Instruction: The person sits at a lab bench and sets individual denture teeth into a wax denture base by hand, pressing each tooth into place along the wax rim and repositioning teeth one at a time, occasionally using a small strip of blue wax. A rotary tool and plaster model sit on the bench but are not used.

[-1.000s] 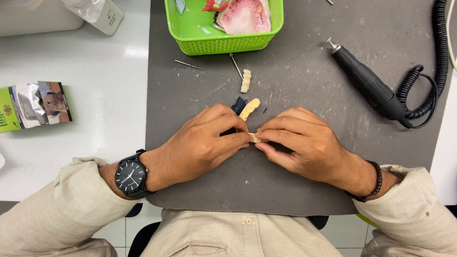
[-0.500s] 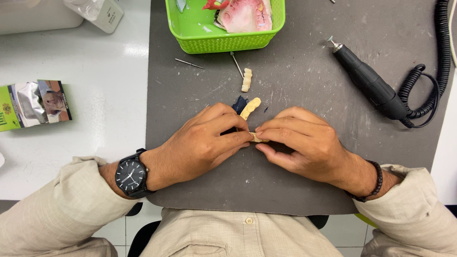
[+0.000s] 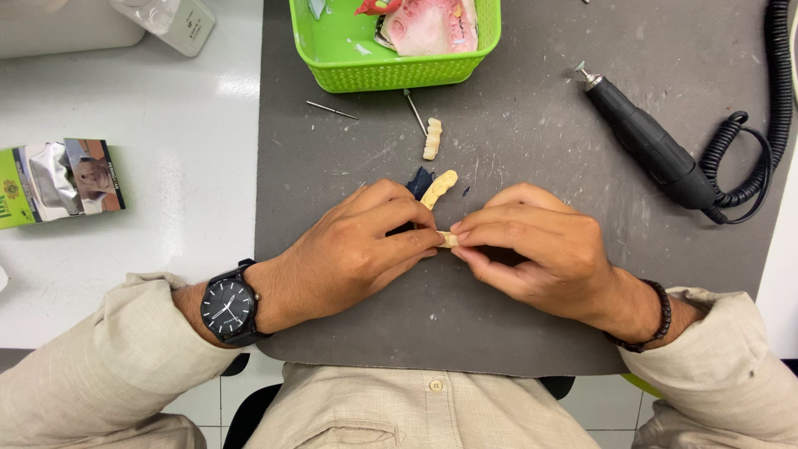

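— Where's the small cream tooth-shaped piece (image 3: 448,239)?
— Pinched between your left hand (image 3: 357,249) and right hand (image 3: 532,249) fingertips, mid dark grey mat (image 3: 532,349), nearer its front edge; long axis seems left-right; too hidden to tell its pointing.

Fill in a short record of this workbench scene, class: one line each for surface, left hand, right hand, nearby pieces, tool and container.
surface: dark grey mat on a white bench
left hand: pinches a small cream piece
right hand: pinches the same piece
nearby pieces: two cream tooth-row strips, apart
tool: black handpiece with coiled cord, lying untouched
container: green basket holding a pink dental cast
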`<state>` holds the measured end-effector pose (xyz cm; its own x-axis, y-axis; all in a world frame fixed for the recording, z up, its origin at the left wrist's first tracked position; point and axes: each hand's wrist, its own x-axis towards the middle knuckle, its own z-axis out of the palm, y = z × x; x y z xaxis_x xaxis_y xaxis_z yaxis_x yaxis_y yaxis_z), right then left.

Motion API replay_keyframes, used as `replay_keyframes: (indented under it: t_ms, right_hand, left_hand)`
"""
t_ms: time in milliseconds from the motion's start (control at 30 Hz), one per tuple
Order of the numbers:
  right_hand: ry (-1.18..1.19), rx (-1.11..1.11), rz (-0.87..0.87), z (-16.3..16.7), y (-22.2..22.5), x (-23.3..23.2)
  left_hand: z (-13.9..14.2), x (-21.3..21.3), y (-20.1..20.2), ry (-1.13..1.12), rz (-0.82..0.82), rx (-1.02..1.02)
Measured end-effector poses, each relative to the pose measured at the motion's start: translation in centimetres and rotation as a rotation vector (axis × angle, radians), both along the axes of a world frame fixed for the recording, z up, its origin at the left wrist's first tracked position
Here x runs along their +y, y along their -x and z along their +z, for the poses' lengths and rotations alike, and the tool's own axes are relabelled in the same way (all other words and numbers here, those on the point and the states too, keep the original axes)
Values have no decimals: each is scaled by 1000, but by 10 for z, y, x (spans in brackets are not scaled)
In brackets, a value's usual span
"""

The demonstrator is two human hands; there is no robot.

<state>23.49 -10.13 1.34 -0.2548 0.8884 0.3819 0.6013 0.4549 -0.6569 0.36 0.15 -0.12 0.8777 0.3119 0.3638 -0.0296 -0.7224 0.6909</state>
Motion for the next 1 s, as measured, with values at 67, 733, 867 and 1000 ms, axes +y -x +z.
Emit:
replay_keyframes:
  t_ms: [67,733,867,1000]
  right_hand:
    - [-34,1,-48,4,-3,1]
    - [45,-189,-148,9,-23,7]
    - [56,-221,7,11,-16,4]
    - [110,-231,56,5,-12,3]
  left_hand:
    - [0,0,0,2,1,-3]
    - [7,14,6,-121,356,99]
    - [2,13,4,-140,354,154]
    - [-1,10,3,-176,370,192]
